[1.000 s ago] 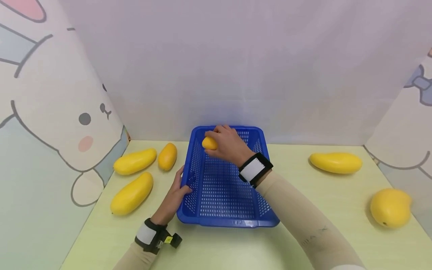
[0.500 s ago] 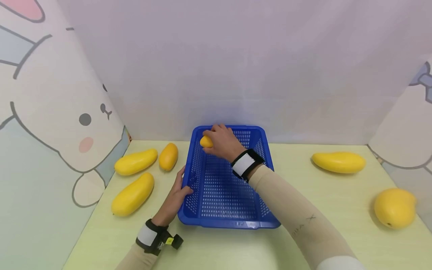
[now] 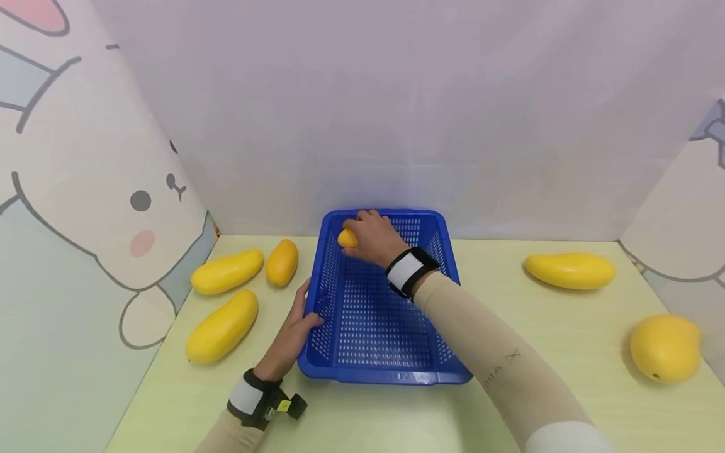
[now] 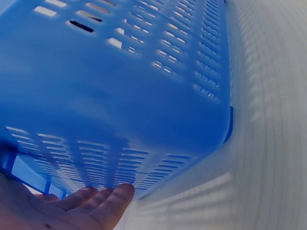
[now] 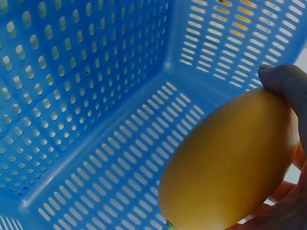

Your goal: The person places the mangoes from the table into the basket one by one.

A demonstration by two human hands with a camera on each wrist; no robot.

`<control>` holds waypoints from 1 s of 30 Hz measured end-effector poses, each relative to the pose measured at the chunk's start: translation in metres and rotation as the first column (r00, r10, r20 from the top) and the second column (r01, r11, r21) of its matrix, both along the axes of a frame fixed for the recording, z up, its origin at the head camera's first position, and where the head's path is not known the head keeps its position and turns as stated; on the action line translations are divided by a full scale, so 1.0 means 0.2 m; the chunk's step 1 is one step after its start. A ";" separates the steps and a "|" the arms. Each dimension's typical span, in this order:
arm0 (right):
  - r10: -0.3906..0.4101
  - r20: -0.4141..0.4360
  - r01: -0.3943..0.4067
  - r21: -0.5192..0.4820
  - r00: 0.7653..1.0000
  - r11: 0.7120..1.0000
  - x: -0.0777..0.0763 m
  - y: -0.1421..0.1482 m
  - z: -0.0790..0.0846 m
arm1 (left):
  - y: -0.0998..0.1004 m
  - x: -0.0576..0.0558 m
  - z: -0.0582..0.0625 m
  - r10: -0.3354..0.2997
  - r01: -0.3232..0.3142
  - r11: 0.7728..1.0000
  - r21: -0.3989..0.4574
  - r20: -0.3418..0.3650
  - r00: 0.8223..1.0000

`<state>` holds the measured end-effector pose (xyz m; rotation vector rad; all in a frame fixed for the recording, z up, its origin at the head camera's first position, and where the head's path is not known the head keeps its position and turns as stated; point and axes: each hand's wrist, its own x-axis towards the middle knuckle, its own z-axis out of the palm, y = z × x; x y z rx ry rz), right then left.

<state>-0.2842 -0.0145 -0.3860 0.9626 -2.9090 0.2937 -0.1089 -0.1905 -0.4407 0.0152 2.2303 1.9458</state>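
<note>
Lengthwise aslant, mango (image 5: 228,163) points lower left, right wrist view

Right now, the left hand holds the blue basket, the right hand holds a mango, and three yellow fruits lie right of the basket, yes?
Not three: the head view shows two, a long yellow fruit and a rounder one. The rest is right: the left hand holds the blue basket, the right hand a mango.
</note>
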 end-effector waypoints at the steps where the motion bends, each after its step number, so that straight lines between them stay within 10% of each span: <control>1: -0.002 0.001 0.002 0.007 1.000 1.000 0.00 0.00 -0.01 | 0.00 0.00 0.00 -0.001 0.001 1.000 0.001 -0.001 1.000; 30: -0.003 -0.003 0.003 0.155 1.000 0.988 -0.07 -0.05 -0.22 | 0.01 0.02 0.02 0.006 -0.006 1.000 0.016 -0.002 1.000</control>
